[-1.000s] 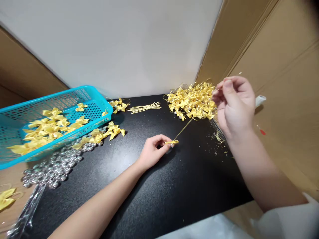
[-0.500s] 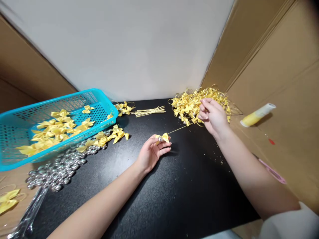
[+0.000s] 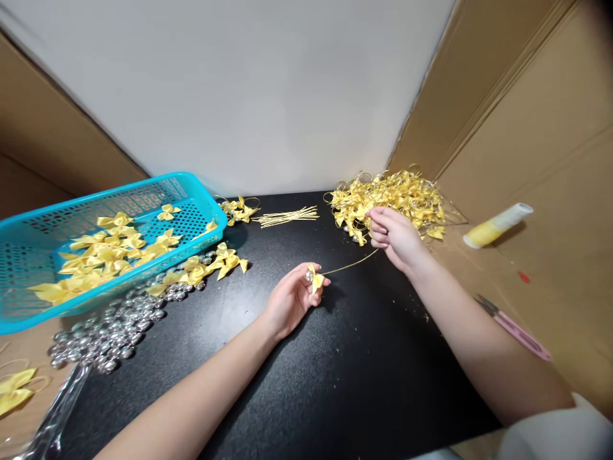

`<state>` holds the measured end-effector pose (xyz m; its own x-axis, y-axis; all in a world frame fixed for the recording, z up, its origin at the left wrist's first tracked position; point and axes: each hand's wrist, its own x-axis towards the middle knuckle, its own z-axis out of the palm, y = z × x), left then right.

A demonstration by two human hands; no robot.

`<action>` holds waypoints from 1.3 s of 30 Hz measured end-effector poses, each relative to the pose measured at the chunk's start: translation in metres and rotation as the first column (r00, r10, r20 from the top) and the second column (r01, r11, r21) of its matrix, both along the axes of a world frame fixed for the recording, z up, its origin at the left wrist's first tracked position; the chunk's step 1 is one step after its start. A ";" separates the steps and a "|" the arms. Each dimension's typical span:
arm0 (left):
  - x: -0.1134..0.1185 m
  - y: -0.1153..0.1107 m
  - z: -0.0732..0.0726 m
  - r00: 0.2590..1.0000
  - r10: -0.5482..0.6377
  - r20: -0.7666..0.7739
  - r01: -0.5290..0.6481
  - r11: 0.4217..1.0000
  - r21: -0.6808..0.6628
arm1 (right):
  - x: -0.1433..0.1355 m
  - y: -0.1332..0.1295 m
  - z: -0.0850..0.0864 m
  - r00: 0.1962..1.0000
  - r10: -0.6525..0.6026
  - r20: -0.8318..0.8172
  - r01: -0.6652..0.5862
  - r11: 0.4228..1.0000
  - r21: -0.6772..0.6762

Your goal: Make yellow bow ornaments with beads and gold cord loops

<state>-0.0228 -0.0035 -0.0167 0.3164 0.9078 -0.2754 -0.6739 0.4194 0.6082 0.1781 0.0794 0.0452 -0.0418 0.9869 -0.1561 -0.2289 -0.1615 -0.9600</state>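
Note:
Between the fingertips of my left hand (image 3: pixel 286 305) is a yellow ribbon bow (image 3: pixel 317 282), with a small shiny silver bell (image 3: pixel 308 275) at its side. A thin gold cord (image 3: pixel 353 262) runs from the bow, sagging slightly, up to my right hand (image 3: pixel 395 237). The right thumb and fingers are pinched together on the cord, whose far end is hidden in them. Just behind that hand lies a heap of yellow bows with cord loops and bells (image 3: pixel 397 195).
A blue basket (image 3: pixel 198 191) of yellow bows stands at left, beside loose silver bells (image 3: pixel 112 326) and more bows (image 3: pixel 228 260). Gold cords (image 3: pixel 287 216) lie at the back of the black table (image 3: pixel 306 390). At right are pink-handled snips (image 3: pixel 520 333) and a yellow-white roll (image 3: pixel 498 225).
My right hand has come lower and to the left, and the cord has gone from straight to slightly slack. The bow has turned in my left fingers.

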 end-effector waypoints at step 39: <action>-0.001 -0.090 0.014 -0.165 0.705 -0.690 0.916 0.369 0.157 | -0.094 0.030 -0.041 0.796 0.146 0.587 -0.232 0.970 0.074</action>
